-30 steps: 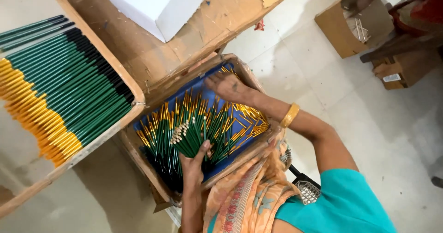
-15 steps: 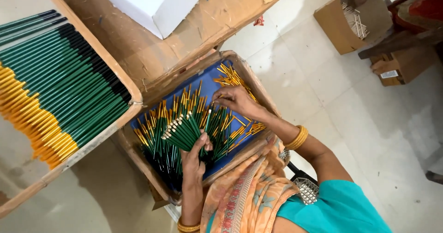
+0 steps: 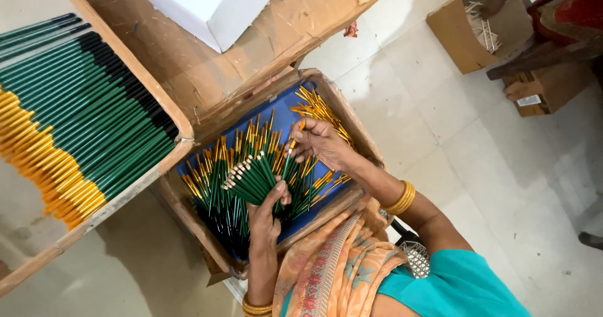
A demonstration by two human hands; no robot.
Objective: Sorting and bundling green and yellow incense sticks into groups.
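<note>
2 bare hands work over a shallow cardboard tray with a blue lining (image 3: 286,113) at the centre of the frame, filled with loose green pencils with gold ends (image 3: 217,182). At lower centre, the left hand (image 3: 267,213) has its fingers closed around a fanned bundle of green pencils with pale tips (image 3: 251,172), thumb pressed across the shafts, the pale ends pointing toward the upper left of the frame. Just to the right of it, the right hand (image 3: 320,144) reaches in from the lower right with its fingers pinched on a single gold-tipped green pencil (image 3: 290,154), its gold end poking up past the fingertips. A heap of gold pieces (image 3: 317,107) lies in the tray's upper right corner, just beyond that hand. Gold bangles (image 3: 402,198) circle the right wrist, and another set (image 3: 256,306) circles the left wrist at the bottom edge. On the left of the frame, a larger wooden-edged tray (image 3: 141,78) holds neat rows of green pencils with black and yellow ends (image 3: 75,122). A white box (image 3: 207,3) sits on brown cardboard at top centre. Brown cardboard boxes (image 3: 461,31) stand on the pale tiled floor (image 3: 502,166) at the upper right.
</note>
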